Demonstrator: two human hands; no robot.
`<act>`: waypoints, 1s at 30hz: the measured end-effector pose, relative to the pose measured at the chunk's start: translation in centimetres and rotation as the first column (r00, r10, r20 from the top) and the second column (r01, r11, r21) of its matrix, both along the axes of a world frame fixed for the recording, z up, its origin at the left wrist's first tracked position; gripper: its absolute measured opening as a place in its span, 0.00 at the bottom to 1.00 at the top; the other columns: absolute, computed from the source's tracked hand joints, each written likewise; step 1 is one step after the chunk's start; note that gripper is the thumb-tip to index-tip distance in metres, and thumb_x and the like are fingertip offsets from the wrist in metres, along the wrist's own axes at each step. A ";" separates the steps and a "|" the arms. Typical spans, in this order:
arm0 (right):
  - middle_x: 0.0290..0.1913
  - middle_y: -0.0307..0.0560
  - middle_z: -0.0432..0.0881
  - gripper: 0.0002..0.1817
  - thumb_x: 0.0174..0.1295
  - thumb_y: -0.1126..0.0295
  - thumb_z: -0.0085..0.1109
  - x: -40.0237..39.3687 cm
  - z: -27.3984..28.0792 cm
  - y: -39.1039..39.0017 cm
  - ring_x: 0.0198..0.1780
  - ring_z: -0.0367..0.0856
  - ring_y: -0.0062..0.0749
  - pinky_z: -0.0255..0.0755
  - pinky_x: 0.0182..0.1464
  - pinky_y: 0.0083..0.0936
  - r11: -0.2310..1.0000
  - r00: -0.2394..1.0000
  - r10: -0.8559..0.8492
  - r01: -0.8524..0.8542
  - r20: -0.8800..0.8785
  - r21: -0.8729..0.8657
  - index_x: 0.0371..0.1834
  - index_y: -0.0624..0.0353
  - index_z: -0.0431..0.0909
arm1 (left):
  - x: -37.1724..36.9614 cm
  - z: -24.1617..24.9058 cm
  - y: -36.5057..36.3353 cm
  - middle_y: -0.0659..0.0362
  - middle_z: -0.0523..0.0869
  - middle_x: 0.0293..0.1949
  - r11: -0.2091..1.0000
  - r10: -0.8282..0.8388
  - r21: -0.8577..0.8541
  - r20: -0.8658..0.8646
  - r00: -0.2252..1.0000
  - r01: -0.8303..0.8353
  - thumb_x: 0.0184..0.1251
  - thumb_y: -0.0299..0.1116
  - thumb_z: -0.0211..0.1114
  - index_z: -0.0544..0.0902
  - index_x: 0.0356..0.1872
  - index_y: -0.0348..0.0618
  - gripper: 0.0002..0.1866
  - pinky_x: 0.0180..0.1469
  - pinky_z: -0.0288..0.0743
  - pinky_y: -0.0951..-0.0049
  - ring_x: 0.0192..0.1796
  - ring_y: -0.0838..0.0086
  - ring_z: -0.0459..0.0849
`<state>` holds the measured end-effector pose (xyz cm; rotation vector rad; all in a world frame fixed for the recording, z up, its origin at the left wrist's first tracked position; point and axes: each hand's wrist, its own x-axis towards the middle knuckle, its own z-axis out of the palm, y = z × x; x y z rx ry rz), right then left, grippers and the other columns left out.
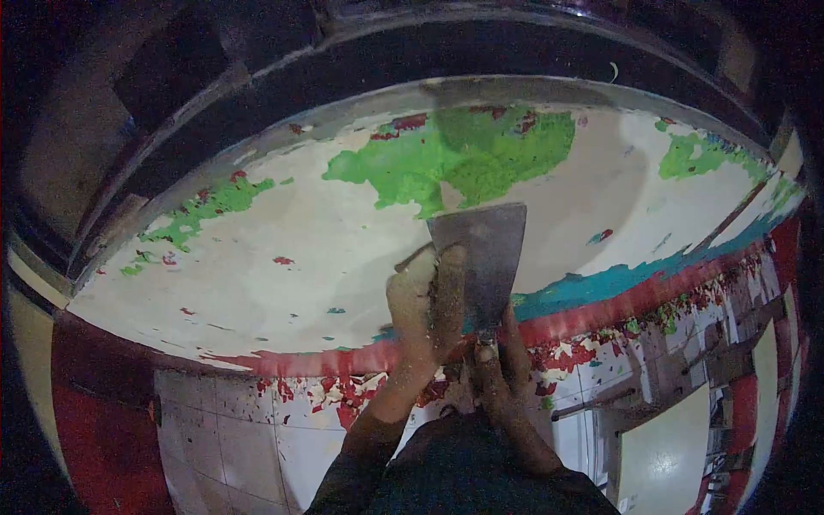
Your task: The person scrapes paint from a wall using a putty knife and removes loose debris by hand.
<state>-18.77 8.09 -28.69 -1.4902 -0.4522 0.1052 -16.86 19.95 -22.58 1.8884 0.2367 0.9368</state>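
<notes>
A wide metal scraper stands blade up against a wall with peeling paint. Its top edge lies just under a large patch of green paint. My right hand is closed around the scraper's handle at the base of the blade. My left hand is beside the blade's left side, its fingers bent and overlapping the blade's left part; it presses or grips there. Shadow hides part of both hands' fingers.
Teal and red paint bands run along the wall's lower part. Paint flakes are scattered on the tiled floor. A pale panel is at the lower right. A dark band curves above the wall.
</notes>
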 end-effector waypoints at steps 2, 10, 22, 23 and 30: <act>0.40 0.47 0.74 0.32 0.63 0.60 0.44 -0.2 -0.1 -0.2 0.32 0.71 0.22 0.69 0.35 0.22 0.999 1.000 -0.010 0.011 0.017 -0.053 0.67 0.62 0.49 | 0.0 0.5 0.1 0.67 0.68 0.16 0.999 -0.022 -0.023 0.044 0.999 0.023 0.65 0.43 0.53 0.75 0.24 0.37 0.18 0.19 0.59 0.79 0.18 0.84 0.64; 0.49 0.43 0.71 0.34 0.63 0.59 0.44 -0.7 -0.5 -0.5 0.37 0.68 0.20 0.66 0.38 0.18 0.991 0.969 0.132 -0.137 -0.206 -0.008 0.68 0.62 0.44 | -0.1 0.5 0.2 0.63 0.71 0.15 1.000 -0.026 -0.005 0.039 0.999 0.026 0.65 0.44 0.52 0.76 0.26 0.37 0.19 0.19 0.61 0.77 0.18 0.82 0.66; 0.30 0.40 0.74 0.29 0.63 0.66 0.43 -0.4 -0.2 1.3 0.26 0.69 0.18 0.67 0.28 0.15 0.984 0.990 0.093 -0.075 -0.109 0.159 0.67 0.63 0.48 | -0.5 1.5 1.3 0.52 0.73 0.16 0.998 -0.057 0.038 -0.031 0.998 0.058 0.63 0.35 0.53 0.75 0.25 0.35 0.13 0.22 0.64 0.72 0.17 0.68 0.69; 0.31 0.40 0.74 0.30 0.63 0.66 0.43 -0.5 -0.4 1.0 0.26 0.69 0.17 0.67 0.28 0.15 0.989 0.990 0.094 -0.080 -0.105 0.125 0.67 0.63 0.48 | -0.4 1.6 1.4 0.52 0.72 0.15 0.997 -0.052 0.052 -0.034 0.998 0.054 0.63 0.35 0.53 0.75 0.24 0.35 0.13 0.22 0.63 0.72 0.17 0.69 0.69; 0.38 0.44 0.74 0.31 0.63 0.66 0.43 -0.8 0.5 0.8 0.29 0.70 0.19 0.67 0.29 0.16 0.987 0.985 0.122 -0.109 -0.119 0.115 0.67 0.63 0.46 | -0.6 2.3 1.3 0.55 0.72 0.15 0.997 -0.052 0.048 -0.040 0.998 0.054 0.63 0.35 0.53 0.76 0.26 0.35 0.13 0.22 0.64 0.73 0.18 0.73 0.69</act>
